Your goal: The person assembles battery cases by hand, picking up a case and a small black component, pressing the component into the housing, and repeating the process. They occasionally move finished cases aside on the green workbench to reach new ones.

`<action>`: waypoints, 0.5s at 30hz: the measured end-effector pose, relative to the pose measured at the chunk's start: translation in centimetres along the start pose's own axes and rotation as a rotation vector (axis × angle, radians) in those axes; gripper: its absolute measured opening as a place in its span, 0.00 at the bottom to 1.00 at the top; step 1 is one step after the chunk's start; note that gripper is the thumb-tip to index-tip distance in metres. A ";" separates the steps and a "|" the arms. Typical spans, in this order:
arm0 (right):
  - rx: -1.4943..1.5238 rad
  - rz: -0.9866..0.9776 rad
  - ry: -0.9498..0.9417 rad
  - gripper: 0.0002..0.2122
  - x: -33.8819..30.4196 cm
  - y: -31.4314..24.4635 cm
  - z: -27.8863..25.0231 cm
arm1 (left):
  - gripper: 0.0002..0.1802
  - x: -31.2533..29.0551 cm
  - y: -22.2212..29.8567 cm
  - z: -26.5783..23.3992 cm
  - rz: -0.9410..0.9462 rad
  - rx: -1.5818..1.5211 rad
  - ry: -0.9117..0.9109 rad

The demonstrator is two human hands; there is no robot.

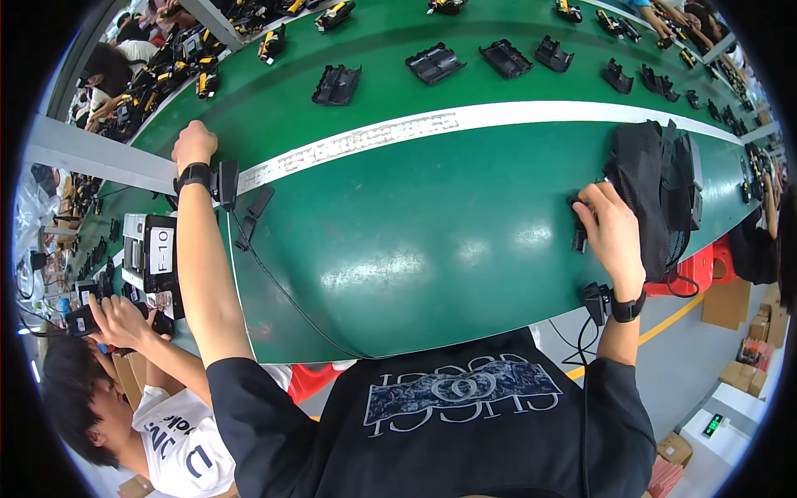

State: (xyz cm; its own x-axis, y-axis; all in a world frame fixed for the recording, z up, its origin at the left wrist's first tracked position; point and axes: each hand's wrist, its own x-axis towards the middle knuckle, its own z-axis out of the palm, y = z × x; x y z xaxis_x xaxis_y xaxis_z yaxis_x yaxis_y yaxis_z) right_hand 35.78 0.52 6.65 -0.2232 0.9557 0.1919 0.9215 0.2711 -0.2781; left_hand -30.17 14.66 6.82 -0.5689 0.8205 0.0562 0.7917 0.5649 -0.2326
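My left hand [195, 143] reaches to the far left, beside a white post. Its fingers are curled closed, and whatever they may hold is hidden. My right hand [613, 222] is on the right side of the green table, with thumb and fingers closed around a small black plastic part [579, 239]. Just right of that hand stands a black mesh bag [641, 178]. Two small black pieces [260, 202] lie on the table below my left wrist. Each wrist wears a black strap with a small box and cable.
Beyond a white strip [374, 141], a green belt carries black plastic shells [435, 63] and yellow-black devices [271, 43]. A co-worker [91, 398] at left holds a black object near a boxy machine [149, 257]. A cable [290, 303] crosses the table. Red stools [693, 270] stand right.
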 end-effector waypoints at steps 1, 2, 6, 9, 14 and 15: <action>0.007 -0.010 -0.001 0.05 -0.1 -0.1 0.0 | 0.18 0.5 -0.5 0.4 -0.035 0.009 0.022; 0.013 -0.021 0.000 0.05 -0.1 -0.2 0.1 | 0.19 1.1 -1.1 0.7 -0.069 0.017 0.045; 0.037 -0.050 0.016 0.05 -0.4 -0.7 0.4 | 0.20 3.4 -2.3 1.6 -0.120 0.036 0.023; 0.046 -0.051 0.037 0.06 -0.7 -0.8 0.2 | 0.21 4.4 -2.5 1.6 -0.141 0.027 -0.020; 0.073 -0.028 0.028 0.06 -0.4 -0.3 -0.1 | 0.22 5.0 -2.3 1.6 -0.161 0.026 -0.051; 0.072 -0.026 0.031 0.06 -0.3 -0.3 -0.2 | 0.22 4.6 -1.7 1.4 -0.133 0.057 -0.090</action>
State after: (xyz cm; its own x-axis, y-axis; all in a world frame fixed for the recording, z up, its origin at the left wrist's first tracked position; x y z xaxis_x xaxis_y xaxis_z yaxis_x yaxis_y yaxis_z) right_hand 35.64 0.11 6.87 -0.2361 0.9445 0.2286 0.8901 0.3045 -0.3392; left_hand -34.41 17.36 6.12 -0.6875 0.7262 0.0034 0.6956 0.6598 -0.2842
